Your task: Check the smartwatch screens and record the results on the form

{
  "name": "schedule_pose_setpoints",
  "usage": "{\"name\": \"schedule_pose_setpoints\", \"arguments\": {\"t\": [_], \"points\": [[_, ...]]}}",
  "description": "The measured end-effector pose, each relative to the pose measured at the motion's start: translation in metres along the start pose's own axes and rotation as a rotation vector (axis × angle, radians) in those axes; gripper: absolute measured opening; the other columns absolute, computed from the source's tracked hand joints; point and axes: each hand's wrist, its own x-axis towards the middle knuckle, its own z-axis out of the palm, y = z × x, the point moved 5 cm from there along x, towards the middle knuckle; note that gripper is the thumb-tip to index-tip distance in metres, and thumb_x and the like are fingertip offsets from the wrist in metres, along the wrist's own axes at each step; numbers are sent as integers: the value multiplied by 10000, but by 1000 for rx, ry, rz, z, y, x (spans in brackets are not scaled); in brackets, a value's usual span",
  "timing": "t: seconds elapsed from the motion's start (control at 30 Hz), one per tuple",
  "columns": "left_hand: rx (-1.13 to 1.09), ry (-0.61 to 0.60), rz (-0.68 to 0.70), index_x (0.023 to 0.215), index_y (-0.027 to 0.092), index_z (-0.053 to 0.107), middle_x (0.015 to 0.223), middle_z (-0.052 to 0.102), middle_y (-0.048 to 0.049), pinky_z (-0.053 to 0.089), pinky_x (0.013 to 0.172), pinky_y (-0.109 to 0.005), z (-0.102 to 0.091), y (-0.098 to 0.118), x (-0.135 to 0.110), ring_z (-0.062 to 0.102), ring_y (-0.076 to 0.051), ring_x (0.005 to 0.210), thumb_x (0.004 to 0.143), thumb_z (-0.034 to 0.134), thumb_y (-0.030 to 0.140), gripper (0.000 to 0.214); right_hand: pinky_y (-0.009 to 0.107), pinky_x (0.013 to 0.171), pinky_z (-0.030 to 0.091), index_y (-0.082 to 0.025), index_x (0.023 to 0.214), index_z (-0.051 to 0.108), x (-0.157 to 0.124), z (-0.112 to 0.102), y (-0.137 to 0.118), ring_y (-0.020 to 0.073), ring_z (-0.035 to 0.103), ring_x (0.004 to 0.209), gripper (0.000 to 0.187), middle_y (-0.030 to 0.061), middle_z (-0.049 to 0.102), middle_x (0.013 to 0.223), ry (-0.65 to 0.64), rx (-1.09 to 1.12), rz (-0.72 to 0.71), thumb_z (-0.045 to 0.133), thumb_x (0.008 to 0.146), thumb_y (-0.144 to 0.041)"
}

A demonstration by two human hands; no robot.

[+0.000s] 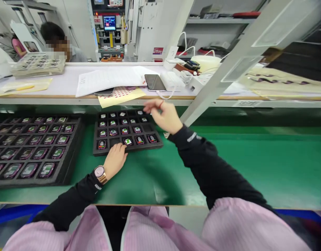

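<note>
A black foam tray (109, 152) lies on the green bench, its compartments holding several small watch-like devices with dark purple rims and colourful faces. My left hand (115, 159) rests at the tray's front edge, fingers stretched over the rim beside a device (127, 141) with a green and white face. Just under those fingertips is a vacant compartment (114, 142). My right hand (164, 114) is raised over the tray's back right corner, its fingers bent and drawn toward the thumb. Whatever sits between them is too small to make out. Other compartments at the back and right are vacant.
A larger, thicker foam tray (67, 153) full of similar devices stands at left. On the shelf above lie papers (105, 80), a yellow sticker sheet (118, 98), a phone (154, 82) and white chargers (173, 82). A slanted metal post (215, 83) rises at right. Another person (56, 38) sits beyond.
</note>
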Motion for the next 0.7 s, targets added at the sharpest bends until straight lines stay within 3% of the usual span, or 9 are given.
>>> {"name": "schedule_pose_setpoints", "arguments": {"t": [0.13,0.23,0.33,0.47,0.7], "points": [[-77,51,-120,1300,125,515,1251,581,-171,470,1006,-452,9,-11,-12,551,-308,1169,1006,439,214,316,332,854,580,-183,1187,675,-88,39,19,193,711,876,350,54,751,985,-205,-86,109,475,918,-80],[-139,73,-174,1283,147,538,1210,609,-156,478,989,-464,12,-16,-12,558,-310,1148,999,456,201,301,392,894,554,-158,1081,708,-132,59,28,244,689,929,274,93,746,996,-240,-156,128,506,909,-86],[-202,89,-205,1227,168,572,1146,633,-129,486,975,-459,10,-19,-10,570,-298,1110,986,472,167,261,472,931,508,-144,1073,718,-154,71,25,317,634,1041,251,133,725,1063,-252,-226,136,557,886,-99],[-270,94,-209,1169,192,600,1142,645,-107,493,974,-445,0,-17,-21,591,-277,1084,977,500,156,220,470,918,469,-148,1045,711,-167,74,1,332,603,1068,203,139,712,1061,-216,-280,153,553,918,-124],[-365,32,-198,1158,235,625,1119,670,-68,501,971,-433,-18,11,-85,617,-253,1072,979,531,175,211,407,836,444,-183,863,680,-215,58,-57,263,626,889,212,81,723,888,-136,-257,185,502,972,-141]]}}
